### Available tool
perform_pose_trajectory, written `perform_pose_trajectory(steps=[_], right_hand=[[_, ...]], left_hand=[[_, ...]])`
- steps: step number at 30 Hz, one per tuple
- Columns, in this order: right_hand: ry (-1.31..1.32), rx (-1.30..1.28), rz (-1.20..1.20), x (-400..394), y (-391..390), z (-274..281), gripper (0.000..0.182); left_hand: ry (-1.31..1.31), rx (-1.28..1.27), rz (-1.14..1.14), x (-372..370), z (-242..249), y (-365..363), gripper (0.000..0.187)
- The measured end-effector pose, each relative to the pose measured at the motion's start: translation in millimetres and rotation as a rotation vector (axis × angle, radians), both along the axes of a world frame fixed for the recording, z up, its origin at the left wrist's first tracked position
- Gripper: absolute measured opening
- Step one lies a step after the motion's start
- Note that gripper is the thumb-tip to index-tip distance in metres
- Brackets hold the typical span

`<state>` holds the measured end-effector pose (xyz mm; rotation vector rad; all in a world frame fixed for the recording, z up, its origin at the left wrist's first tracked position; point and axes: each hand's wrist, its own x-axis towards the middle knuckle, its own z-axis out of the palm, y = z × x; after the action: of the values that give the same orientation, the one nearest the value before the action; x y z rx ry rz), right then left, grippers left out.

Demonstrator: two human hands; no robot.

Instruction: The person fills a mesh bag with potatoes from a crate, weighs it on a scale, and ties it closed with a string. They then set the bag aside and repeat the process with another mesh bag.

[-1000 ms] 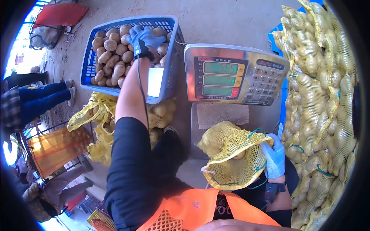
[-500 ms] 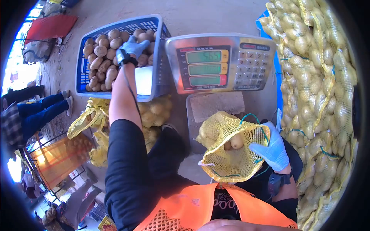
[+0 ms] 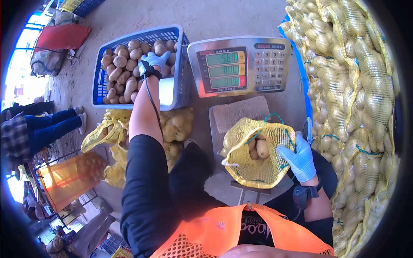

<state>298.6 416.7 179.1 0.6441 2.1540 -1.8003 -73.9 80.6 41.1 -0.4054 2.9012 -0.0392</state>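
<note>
My left hand (image 3: 155,60), in a light blue glove, rests on the potatoes (image 3: 123,62) in a blue plastic crate (image 3: 100,99). Its thumb and fingers are spread, and no potato shows held in it. My right hand (image 3: 301,161), also gloved, holds the rim of a yellow mesh bag (image 3: 247,167), thumb on the inside and fingers outside. The bag's mouth gapes toward me, and several potatoes (image 3: 262,148) lie inside it. Beneath the bag is a scale platform with a stone-like slab (image 3: 241,112) on it.
A digital scale display (image 3: 240,66) stands between crate and bag, its top line lit near 5.60. Filled mesh potato sacks (image 3: 344,112) line the right side. More yellow sacks (image 3: 174,124) lie below the crate. Another person's legs (image 3: 53,124) show at the left.
The view has shifted slightly. The bag's mouth has opened wider, showing more potatoes. My left hand stays among the crate's potatoes, its thumb still spread. The display's top line has changed slightly.
</note>
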Motion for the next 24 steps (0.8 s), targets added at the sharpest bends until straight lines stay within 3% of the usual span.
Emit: perform_pose_trajectory(steps=[3,5,7,9,11,12,13,15,17,18,21,22,23,24], right_hand=[[-0.043,-0.066,-0.068,-8,3,-3,0.031],[-0.058,-0.058,-0.069,-13,5,-7,0.031],[-0.107,-0.056,-0.080,-19,4,-1,0.031],[-0.128,-0.072,-0.074,-25,6,-2,0.032],[-0.196,-0.126,-0.108,-30,5,-2,0.032],[-0.215,-0.129,-0.128,-34,2,-3,0.032],[-0.227,-0.128,-0.120,-36,1,-5,0.032],[-0.241,-0.198,-0.140,-38,4,-7,0.032],[-0.241,-0.173,-0.125,-42,6,-2,0.032],[-0.203,-0.129,-0.072,-42,6,-1,0.032],[-0.187,-0.107,0.009,-38,13,-1,0.043],[-0.103,-0.103,0.005,-35,13,-3,0.049],[-0.014,-0.100,-0.001,-32,14,-5,0.056],[-0.009,-0.098,0.001,-28,19,-7,0.064]], left_hand=[[0.112,0.082,0.060,-20,-25,3,0.097],[0.086,-0.026,-0.103,-34,-39,-3,0.095],[-0.053,0.076,-0.250,-47,-34,-15,0.086],[0.064,0.340,-0.470,-62,-55,-38,0.084],[-0.076,0.708,-0.428,-74,-57,-38,0.079],[-0.202,0.858,-0.281,-86,-68,-35,0.075],[-0.166,0.627,-0.353,-97,-74,-36,0.080],[-0.116,0.634,-0.223,-108,-90,-32,0.083],[-0.131,0.629,-0.271,-106,-88,-34,0.084],[-0.014,0.783,-0.243,-95,-94,-36,0.083],[0.212,0.645,-0.254,-81,-92,-38,0.084],[0.208,0.712,-0.215,-75,-87,-42,0.079],[0.183,0.753,-0.181,-51,-47,-29,0.056],[0.187,0.752,-0.191,-39,-41,-35,0.056]])
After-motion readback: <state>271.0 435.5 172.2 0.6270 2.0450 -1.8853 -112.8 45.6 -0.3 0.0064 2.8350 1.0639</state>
